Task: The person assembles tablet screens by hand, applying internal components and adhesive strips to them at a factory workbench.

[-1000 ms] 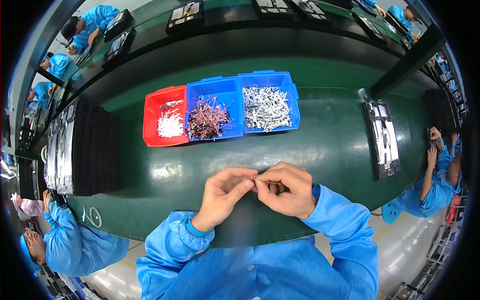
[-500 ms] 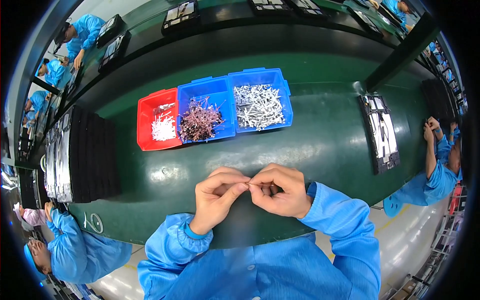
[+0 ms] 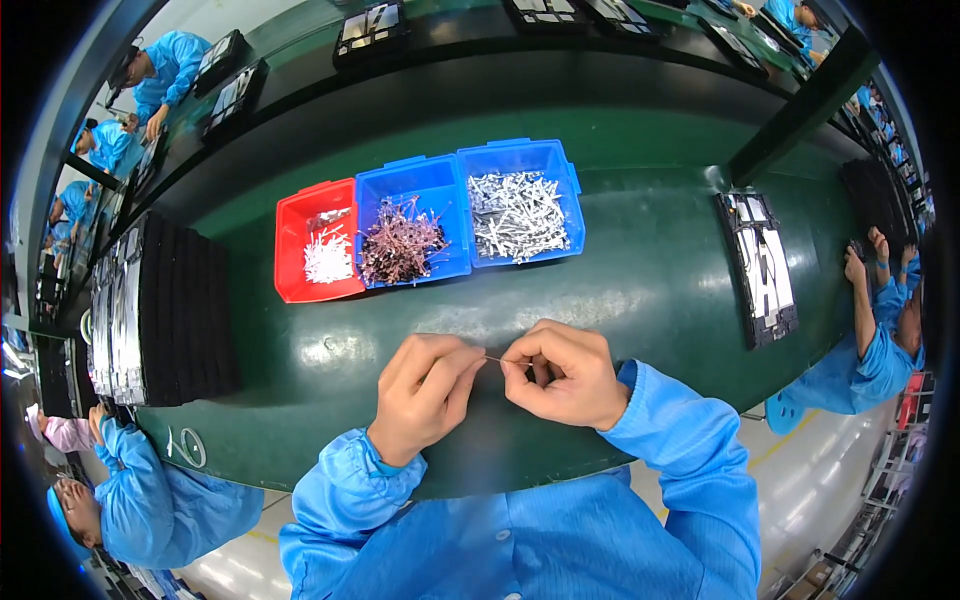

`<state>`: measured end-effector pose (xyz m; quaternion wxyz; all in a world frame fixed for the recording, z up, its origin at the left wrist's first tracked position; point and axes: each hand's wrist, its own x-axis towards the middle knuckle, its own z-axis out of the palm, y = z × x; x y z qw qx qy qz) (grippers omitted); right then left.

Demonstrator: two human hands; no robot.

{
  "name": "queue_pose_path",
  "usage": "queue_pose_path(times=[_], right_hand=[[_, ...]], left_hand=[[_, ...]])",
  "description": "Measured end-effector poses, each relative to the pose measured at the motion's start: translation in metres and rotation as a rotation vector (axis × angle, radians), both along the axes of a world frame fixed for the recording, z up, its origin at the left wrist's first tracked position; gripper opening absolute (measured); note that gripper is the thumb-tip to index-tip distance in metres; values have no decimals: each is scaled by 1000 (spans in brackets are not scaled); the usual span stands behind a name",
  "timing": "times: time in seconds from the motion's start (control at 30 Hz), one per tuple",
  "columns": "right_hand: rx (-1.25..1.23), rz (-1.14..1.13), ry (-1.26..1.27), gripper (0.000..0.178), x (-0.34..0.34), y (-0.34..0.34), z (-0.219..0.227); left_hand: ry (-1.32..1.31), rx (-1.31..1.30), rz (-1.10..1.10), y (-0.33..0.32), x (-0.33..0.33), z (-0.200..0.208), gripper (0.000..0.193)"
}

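Note:
A thin brown wire (image 3: 494,358) spans the small gap between my two hands, over the near middle of the green table. The fingertips of my left hand (image 3: 420,392) pinch one end. My right hand (image 3: 565,378) grips the other part between thumb and forefinger, its remaining fingers curled in; the wire's far end is hidden there. Beyond my hands stand three joined bins. The red bin (image 3: 289,245) holds short white sticks (image 3: 328,258). Tangled reddish-brown wire pieces (image 3: 402,242) fill the middle blue bin (image 3: 400,180), and silvery-white strips (image 3: 518,215) lie in the right blue bin (image 3: 510,154).
A tall stack of black trays (image 3: 170,310) stands at the left, beside a coiled white cable (image 3: 190,448). One black flat device (image 3: 760,265) lies at the right, near a dark post (image 3: 810,100). A raised shelf (image 3: 480,60) crosses behind. Co-workers in blue sit on both sides.
My hands have drawn slightly apart, so more of the wire shows between them. My left hand has turned and its fingers point more toward the wire.

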<state>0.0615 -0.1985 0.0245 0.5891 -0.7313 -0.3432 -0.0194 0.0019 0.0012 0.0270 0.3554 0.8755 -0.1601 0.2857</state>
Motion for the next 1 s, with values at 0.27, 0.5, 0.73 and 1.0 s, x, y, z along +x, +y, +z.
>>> queue_pose_path(times=[0.27, 0.5, 0.73, 1.0], right_hand=[[-98, 35, 149, 12, 9, -16, 8], [123, -141, 92, 10, 48, -45, 16], [349, -462, 497, 16, 109, -91, -9], [-95, -282, 874, 38, 156, -98, -12]], left_hand=[[9, -9, 27, 2, 7, -1, 21], [144, -176, 83, -2, 0, -6, 10], [339, -366, -69, -15, 11, -31, 5], [643, -613, -144, -14, 27, -32, 5]])
